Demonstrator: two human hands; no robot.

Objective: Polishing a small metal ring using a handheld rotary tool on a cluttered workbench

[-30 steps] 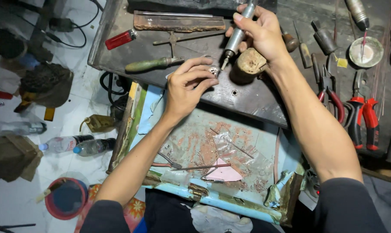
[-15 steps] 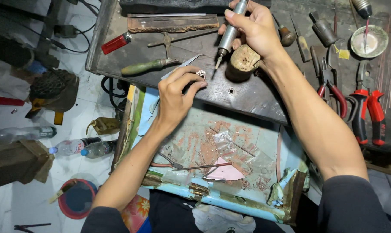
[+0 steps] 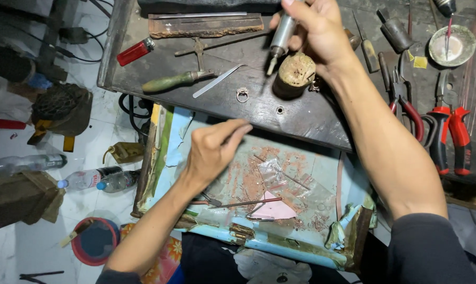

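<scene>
Down in the open drawer (image 3: 322, 173) by the person's lap, pink dust, thin rods and a scrap of pink paper (image 3: 277, 209) lie about. Just above it hangs the left hand (image 3: 214, 150). Its thumb and first finger are pressed together at the tips, and the other fingers are curled in. I cannot tell if something tiny is pinched there; nothing shows between them. This hand touches no tool and is a little way back from the bench edge.

On the dark bench (image 3: 311, 118), just past that hand, lies a small silver ring (image 3: 242, 94). It lies flat and alone, with a bumpy top part. A thin metal file (image 3: 217, 81) is beside it on the left, and a round wooden stump (image 3: 294, 73) is near on the right.

Farther off, the right hand (image 3: 316, 34) is wrapped tight around a silver power tool (image 3: 281, 32). Its thin tip points down, just left of the stump, close to the ring.

I think the ring should be held firm before the tip touches it, because it is so small and could skip away. The tip should come down slowly.

At the far side sit a red lighter (image 3: 135, 51) and red pliers (image 3: 448, 134).
</scene>
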